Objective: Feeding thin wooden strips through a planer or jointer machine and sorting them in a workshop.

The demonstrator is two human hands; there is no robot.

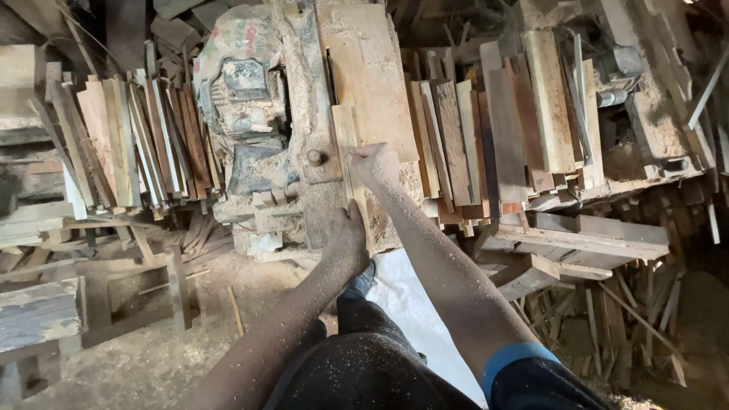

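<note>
A person stands at a sawdust-caked woodworking machine (304,144) in a crowded workshop, both hands on a narrow wooden strip (348,152) that lies lengthwise on the machine's table, running from near to far. The right hand (373,163) is closed over the strip at its middle, fingers curled down on the wood. The left hand (345,239) is pressed against the strip's near end at the table's edge; whether its fingers wrap the strip or merely push it cannot be told from this angle. A wider board (368,72) lies just right of the strip, farther along the table. A motor (243,99) sits on the left of the machine. Stacks of cut slats (137,140) lean at far left, and more boards (501,121) are piled to the right. Offcuts (630,304) litter the floor at near right, and sawdust dusts both forearms.
</note>
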